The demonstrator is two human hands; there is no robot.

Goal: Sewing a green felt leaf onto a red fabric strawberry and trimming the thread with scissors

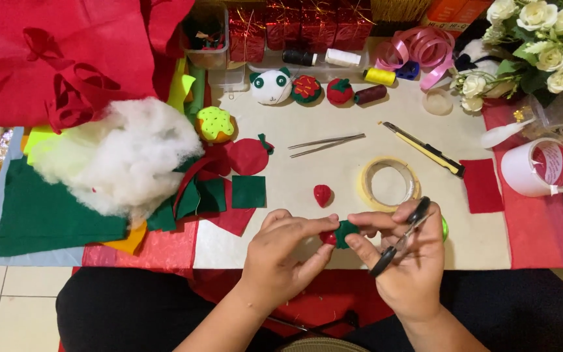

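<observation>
My left hand [281, 251] pinches a small red felt strawberry with a green felt leaf piece [341, 233] at the near table edge. My right hand [406, 257] touches the same green piece with thumb and forefinger and carries black-handled scissors [400, 238] hooked on its fingers, blades pointing toward me. A second small red strawberry [322, 194] lies on the cream table top [333, 169] just beyond my hands. A roll of tape [390, 182] lies flat behind my right hand.
White stuffing [122, 156], green felt [47, 215] and red fabric [53, 52] crowd the left. Tweezers [326, 144], a utility knife [425, 148], finished felt toys [294, 88], thread spools [369, 94], pink ribbon [421, 49], a red felt square [482, 186], wide tape [539, 168] and white flowers [542, 39] lie around.
</observation>
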